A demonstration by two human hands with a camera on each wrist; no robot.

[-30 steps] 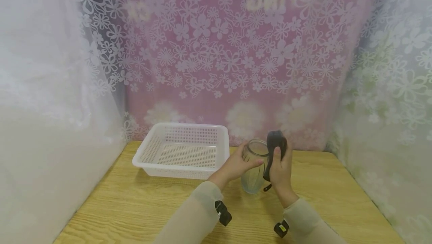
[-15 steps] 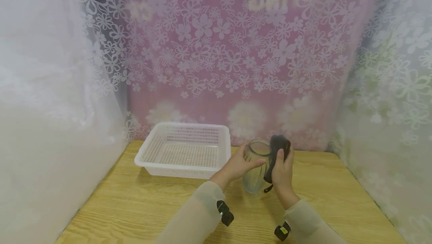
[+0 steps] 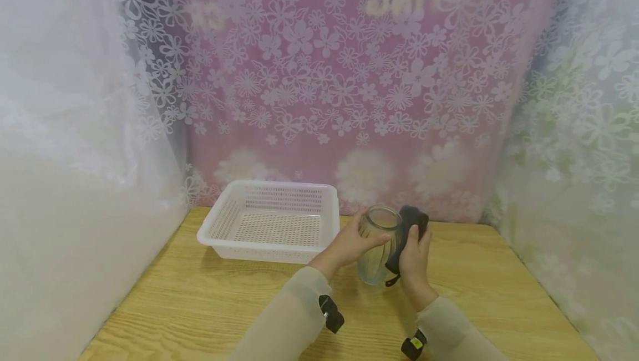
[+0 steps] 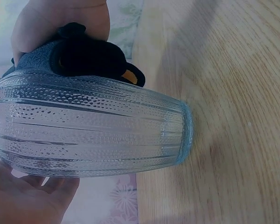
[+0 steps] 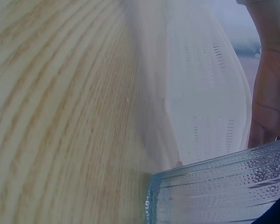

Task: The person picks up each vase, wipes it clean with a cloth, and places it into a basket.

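A clear ribbed glass vase [image 3: 374, 267] with a round mouth stands close over the table, slightly tilted in the head view. My left hand [image 3: 349, 243] grips its upper part, thumb across the near side and fingers behind. In my right hand [image 3: 415, 258] is a dark fuzzy cloth [image 3: 408, 233] with black edging and a small hanging loop, held against the vase's right side. The left wrist view shows the cloth [image 4: 91, 58] lying along the glass [image 4: 93, 130], whose surface has a droplet-like texture. Most right fingers are hidden behind the cloth.
A white perforated plastic basket [image 3: 212, 247] sits on the wooden table [image 3: 199, 311], left of the vase. Flowered translucent curtains [image 3: 324, 84] hang behind the table and along both sides. Each sleeve carries a black wrist camera.
My right hand has moved the cloth a little down along the vase's right side, and its top end sits lower. The left hand and vase stay nearly in place.
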